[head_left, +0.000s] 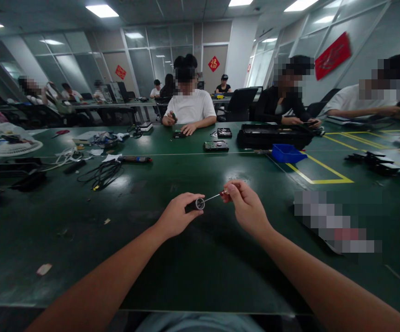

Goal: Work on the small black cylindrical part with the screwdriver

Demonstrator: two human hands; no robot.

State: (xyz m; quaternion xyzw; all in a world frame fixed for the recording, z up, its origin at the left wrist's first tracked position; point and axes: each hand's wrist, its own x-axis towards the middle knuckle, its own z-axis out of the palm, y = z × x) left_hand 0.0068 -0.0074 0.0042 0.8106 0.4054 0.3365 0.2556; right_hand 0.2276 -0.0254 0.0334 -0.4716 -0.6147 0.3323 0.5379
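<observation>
The tube looked matt along its side, with a metallic shine at its rim. The tool had a thin, bright metal shaft and a slightly glossy handle. The tabletop was smooth, glossy where light caught it and scuffed in places. The bin appeared to be smooth plastic, and the long case glossy, hard plastic. The drive showed bare metal. The cable had a dull, rubbery coat; the scrap looked like matt paper.
</observation>
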